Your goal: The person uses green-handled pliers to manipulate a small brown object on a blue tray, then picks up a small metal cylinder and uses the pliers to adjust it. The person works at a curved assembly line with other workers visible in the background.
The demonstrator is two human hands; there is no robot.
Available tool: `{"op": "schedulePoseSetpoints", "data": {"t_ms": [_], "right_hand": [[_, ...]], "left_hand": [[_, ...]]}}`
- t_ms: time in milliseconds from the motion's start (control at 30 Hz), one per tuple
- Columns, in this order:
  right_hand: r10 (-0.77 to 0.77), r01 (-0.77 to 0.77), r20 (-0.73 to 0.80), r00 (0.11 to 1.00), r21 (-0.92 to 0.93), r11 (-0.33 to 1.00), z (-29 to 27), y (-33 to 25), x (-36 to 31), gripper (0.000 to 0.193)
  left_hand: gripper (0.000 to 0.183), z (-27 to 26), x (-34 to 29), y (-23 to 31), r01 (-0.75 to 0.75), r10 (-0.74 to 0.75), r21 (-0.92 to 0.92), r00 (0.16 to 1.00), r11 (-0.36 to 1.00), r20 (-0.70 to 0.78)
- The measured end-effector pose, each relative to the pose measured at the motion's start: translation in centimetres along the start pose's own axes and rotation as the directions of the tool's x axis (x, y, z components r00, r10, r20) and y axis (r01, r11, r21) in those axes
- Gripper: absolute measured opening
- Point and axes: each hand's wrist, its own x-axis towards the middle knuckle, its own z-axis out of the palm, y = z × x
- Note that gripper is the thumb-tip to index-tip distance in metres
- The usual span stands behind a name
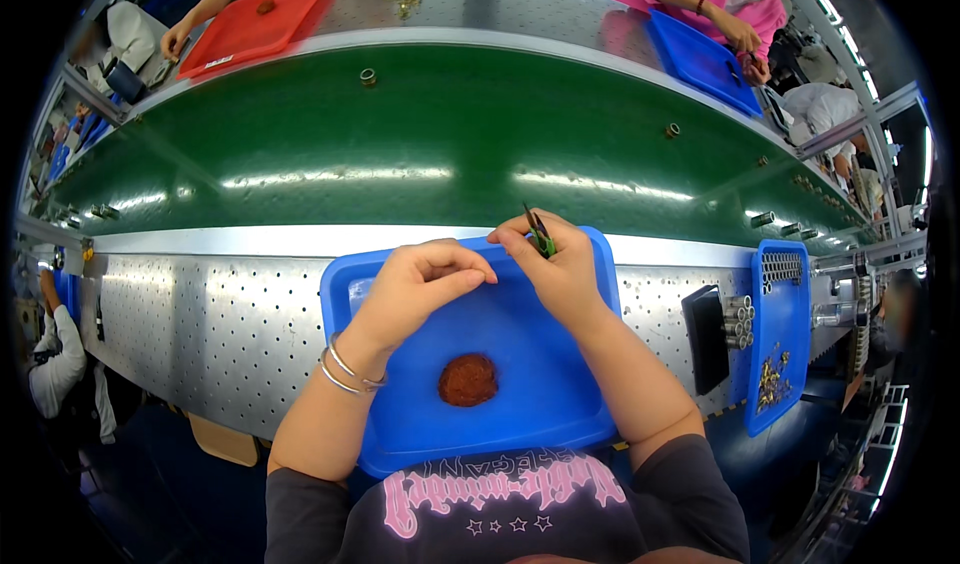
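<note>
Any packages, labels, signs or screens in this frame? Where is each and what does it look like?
White label: small pale rectangular strip on the near edge of the red tray, upper left.
Dark panel: flat black rectangle, right of the blue tray; cannot tell if it is a screen.
No packages or signs.

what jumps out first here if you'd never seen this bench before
The wide green conveyor belt arcs across the middle, with small metal parts spaced along it. Below it, a blue tray holds a reddish-brown pad, and over its far edge the right hand grips small green-handled snips beside the curled left hand.
</note>
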Motion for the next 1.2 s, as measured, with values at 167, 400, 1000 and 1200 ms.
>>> {"op": "schedulePoseSetpoints", "data": {"t_ms": [167, 400, 1000, 1200], "right_hand": [[-0.066, 0.09, 0.184, 0.981, -0.129, 0.988, 0.7, -0.4, -0.7, 0.008], [-0.164, 0.188, 0.145, 0.976, -0.167, 0.968, 1.1, -1.2, -0.9, 0.009], [0.191, -0.19, 0.01, 0.982, 0.141, 0.972, 0.7, -0.9, -0.6, 0.014], [0.21, -0.209, 0.014, 0.978, 0.164, 0.964, 0.8, -0.9, -0.5, 0.015]], "left_hand": [[0.01, -1.0, 0.1, -0.4, 0.006, -0.009, -0.375, 1.0, 0.927, -0.006], [0.008, 0.2, 0.2, -0.9, -0.266, 0.426, 0.551, 0.886, 0.791, -0.183], [0.013, -0.6, 0.0, -1.7, -0.265, 0.256, 0.298, 0.964, 0.917, 0.067], [0.03, 0.2, -1.2, -2.2, -0.434, 0.06, 0.423, 0.751, 0.795, 0.658]]}}
